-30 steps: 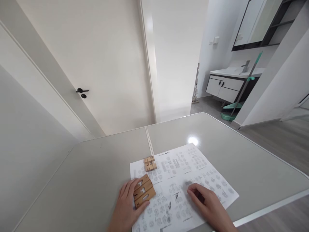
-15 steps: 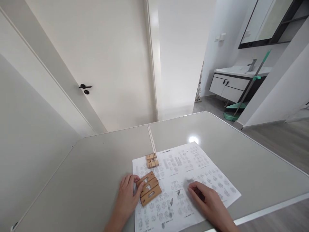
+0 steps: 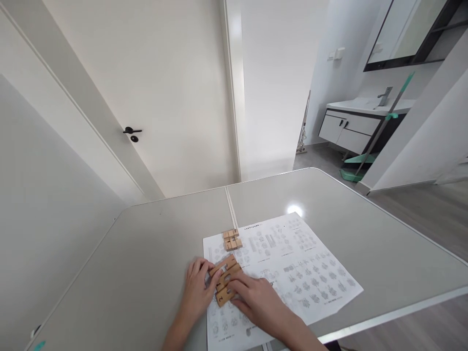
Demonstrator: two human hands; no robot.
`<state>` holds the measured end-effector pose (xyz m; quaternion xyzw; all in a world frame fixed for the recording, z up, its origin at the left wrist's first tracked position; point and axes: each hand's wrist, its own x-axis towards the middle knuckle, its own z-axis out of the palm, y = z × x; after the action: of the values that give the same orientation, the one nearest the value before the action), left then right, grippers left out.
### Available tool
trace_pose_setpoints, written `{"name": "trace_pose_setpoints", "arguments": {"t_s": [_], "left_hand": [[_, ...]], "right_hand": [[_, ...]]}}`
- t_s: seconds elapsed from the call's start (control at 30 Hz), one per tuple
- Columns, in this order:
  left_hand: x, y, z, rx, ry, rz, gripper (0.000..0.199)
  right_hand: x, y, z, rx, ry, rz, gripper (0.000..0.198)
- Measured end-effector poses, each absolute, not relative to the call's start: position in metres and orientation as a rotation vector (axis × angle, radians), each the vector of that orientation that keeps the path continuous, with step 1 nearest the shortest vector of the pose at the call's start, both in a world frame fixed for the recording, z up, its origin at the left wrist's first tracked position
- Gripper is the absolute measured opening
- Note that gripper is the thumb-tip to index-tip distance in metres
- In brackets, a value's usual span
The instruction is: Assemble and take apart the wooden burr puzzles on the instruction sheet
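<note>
Three flat wooden puzzle pieces (image 3: 229, 263) with cut-out slots and dark numbers lie side by side on a printed sheet (image 3: 310, 273). My left hand (image 3: 199, 285) holds their left ends, thumb on top and fingers curled at the far edge. From the other side my right hand (image 3: 258, 300) closes thumb and fingers on the right end of the nearest piece (image 3: 221, 297), marked 2, and covers part of its slot. Just beyond them, several smaller notched wooden blocks (image 3: 232, 240) sit together at the sheet's upper left.
The grey table (image 3: 146, 263) has a seam (image 3: 231, 207) running away from me and a light metal edge. Behind it stands a pale door (image 3: 175, 97) with a black handle (image 3: 131, 130). A washbasin cabinet (image 3: 347, 129) and a green broom and dustpan (image 3: 353, 174) are at the right.
My right hand has moved left from over the sheet onto the wooden pieces. My left hand stays at their left side. The view has shifted slightly.
</note>
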<state>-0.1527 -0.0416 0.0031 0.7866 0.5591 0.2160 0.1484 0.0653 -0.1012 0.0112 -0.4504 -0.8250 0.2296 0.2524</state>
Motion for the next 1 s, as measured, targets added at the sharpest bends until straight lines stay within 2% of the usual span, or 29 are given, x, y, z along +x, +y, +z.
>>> {"name": "trace_pose_setpoints", "arguments": {"t_s": [0.3,0.57,1.0], "left_hand": [[-0.150,-0.047,0.000,2.273,1.648,0.745,0.024],[-0.150,-0.050,-0.001,2.263,1.695,0.843,0.022],[-0.153,-0.062,0.003,2.463,1.483,0.625,0.018]], "right_hand": [[0.074,-0.101,0.014,-1.433,-2.281,0.621,0.017],[0.094,-0.105,0.016,-1.580,-2.205,0.756,0.018],[0.108,-0.113,0.017,-1.539,-2.015,0.775,0.009]]}}
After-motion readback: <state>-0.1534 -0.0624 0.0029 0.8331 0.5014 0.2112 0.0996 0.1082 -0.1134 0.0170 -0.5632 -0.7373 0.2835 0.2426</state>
